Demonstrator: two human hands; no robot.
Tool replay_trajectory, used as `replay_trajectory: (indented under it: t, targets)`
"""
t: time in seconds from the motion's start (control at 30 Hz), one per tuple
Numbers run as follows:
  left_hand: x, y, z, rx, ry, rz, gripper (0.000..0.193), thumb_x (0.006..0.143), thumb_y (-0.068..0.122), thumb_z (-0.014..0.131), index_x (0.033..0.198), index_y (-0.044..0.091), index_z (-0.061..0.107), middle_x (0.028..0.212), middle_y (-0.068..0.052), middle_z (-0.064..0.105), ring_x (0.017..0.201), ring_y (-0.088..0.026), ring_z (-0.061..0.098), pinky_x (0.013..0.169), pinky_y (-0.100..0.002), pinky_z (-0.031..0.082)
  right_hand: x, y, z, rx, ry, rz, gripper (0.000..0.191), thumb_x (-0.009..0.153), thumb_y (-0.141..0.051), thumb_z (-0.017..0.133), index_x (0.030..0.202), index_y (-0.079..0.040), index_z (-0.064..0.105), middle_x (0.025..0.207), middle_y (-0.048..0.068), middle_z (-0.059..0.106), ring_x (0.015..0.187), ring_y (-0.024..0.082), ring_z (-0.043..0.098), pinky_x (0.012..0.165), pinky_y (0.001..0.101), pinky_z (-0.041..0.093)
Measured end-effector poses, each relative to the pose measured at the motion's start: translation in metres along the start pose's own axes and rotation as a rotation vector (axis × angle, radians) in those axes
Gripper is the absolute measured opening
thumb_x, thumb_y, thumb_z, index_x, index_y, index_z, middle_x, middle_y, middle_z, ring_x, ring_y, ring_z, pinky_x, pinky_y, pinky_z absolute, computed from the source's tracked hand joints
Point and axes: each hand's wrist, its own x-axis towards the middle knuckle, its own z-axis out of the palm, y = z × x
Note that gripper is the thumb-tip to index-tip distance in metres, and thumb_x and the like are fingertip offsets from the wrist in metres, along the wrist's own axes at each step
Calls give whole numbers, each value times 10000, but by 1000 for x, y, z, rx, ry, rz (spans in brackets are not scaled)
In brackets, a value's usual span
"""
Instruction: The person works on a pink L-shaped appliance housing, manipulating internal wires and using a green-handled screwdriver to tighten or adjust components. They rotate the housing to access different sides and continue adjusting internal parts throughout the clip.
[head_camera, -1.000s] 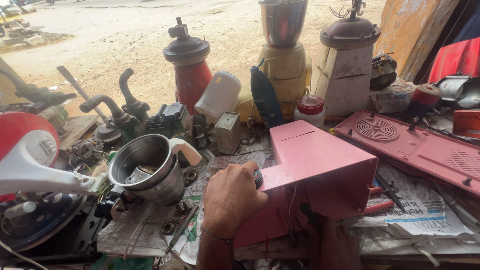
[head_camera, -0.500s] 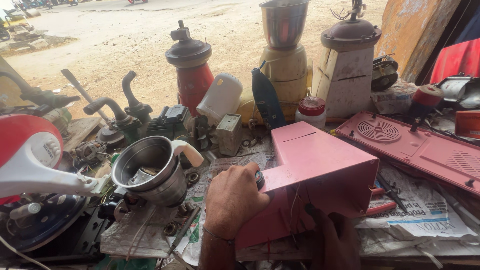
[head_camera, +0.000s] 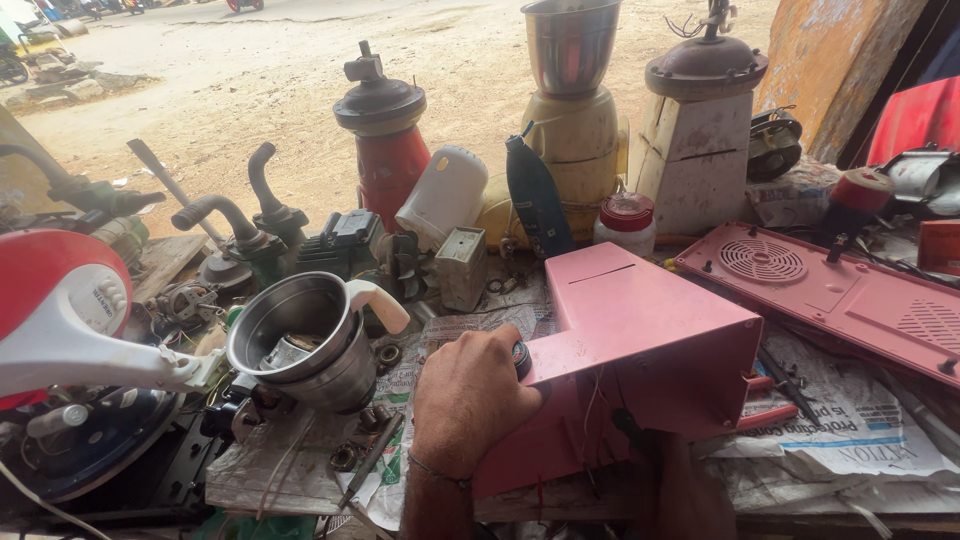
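A pink sheet-metal appliance housing lies tilted on newspaper at the front of the bench. My left hand presses against its left end, fingers curled around a small dark knob on that side. My right hand is low at the bottom edge, under the housing's open front and partly hidden. A dark slender thing stands just above it among loose wires; whether the hand grips it is unclear.
A steel mixer jar with a white handle stands left of my hand. A red-and-white appliance sits far left. Mixer bases and jars line the back. A pink vented panel lies at the right, with loose nuts and parts around.
Both hands stay at the pink housing. Only the view shifts slightly.
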Motion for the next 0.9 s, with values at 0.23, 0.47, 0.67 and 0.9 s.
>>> replay_trajectory:
  t: [0.23,0.47,0.67,0.9]
  targets:
    - [0,0,0,-2,11,9,280,694,218,764,932,77,719,865,-177,753,848,-355,749,807,-481,587,-6,-8,-2,64,240,-130,639,812,-257,740,1377,-114,480,1169,248,636,1017,464,660,829,563,525]
    - [1,-1,0,-4,14,15,287,691,224,768,934,78,720,870,-181,751,851,-362,747,809,-484,587,-1,-4,-13,-35,147,-353,618,730,-168,682,1340,-203,589,1157,241,626,1075,423,647,875,521,535]
    - [0,-1,1,2,5,8,290,697,242,771,931,80,718,861,-175,752,839,-345,754,804,-477,593,2,7,-4,-32,-19,-79,424,863,-167,694,1280,-201,624,1241,136,660,1167,382,657,934,500,545]
    - [0,-1,0,16,-2,7,282,709,254,773,926,82,721,857,-174,749,836,-346,753,809,-472,595,1,-8,-13,50,31,-52,533,840,-76,681,1359,-187,633,1249,186,593,1091,378,643,868,480,547]
